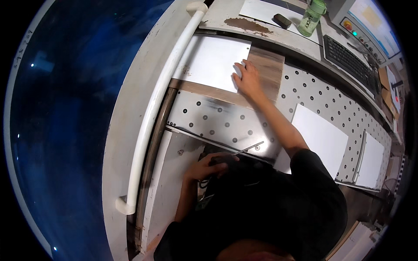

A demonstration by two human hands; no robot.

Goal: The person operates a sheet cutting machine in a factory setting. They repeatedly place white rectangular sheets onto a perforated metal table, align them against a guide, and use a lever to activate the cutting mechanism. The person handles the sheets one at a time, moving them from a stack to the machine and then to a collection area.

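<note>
Two hands busy: R hand [248, 79] has its fingers spread, tips on the white sheet [209, 61] near its right edge, no pinch, prob. just pressing lightly to keep it put. Sheet's at the far left end of the studded surface [217, 118], lying on a brown board [272, 74], maybe as backing, w/ brown showing below and to the right. L hand [208, 167], down by the body, is closed round a dark tool [223, 159], thin metal rod poking out to the right, presumably held low to stay clear of the sheet. Second white panel [322, 135] sits apart on the right, perhaps parked out of the way. Now the murky bits: rail [150, 126] runs along the sheet's left end, can't tell if any goes under. Tool handle's mostly lost in fingers and black shirt [270, 204], so type's unclear. R forearm covers part of the surface; sleeve hides the panel's near corner.
</note>
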